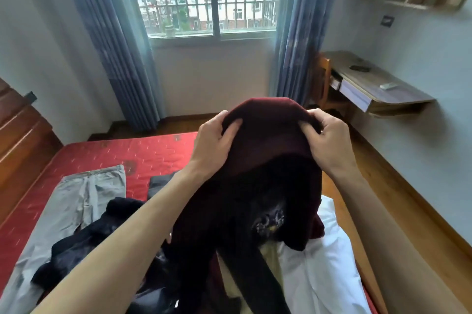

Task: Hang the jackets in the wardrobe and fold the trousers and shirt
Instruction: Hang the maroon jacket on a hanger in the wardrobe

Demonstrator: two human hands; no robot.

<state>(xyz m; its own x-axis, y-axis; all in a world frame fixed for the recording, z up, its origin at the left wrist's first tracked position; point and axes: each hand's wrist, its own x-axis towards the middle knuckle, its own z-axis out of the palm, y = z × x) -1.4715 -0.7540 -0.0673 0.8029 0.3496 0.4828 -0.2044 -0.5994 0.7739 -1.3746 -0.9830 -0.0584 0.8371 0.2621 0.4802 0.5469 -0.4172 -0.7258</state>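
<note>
I hold a dark maroon jacket up in front of me above the red bed. My left hand grips its upper left edge and my right hand pinches its upper right edge. The garment hangs down with a pale printed patch near its lower part. Grey trousers lie flat on the bed at the left. A dark navy garment is crumpled beside them, partly under my left forearm. White cloth lies at the bed's right side, partly hidden by the jacket.
A window with blue curtains faces me. A wall-mounted desk with a wooden chair stands at the right, above wooden floor. A wooden headboard is at the left. No wardrobe is in view.
</note>
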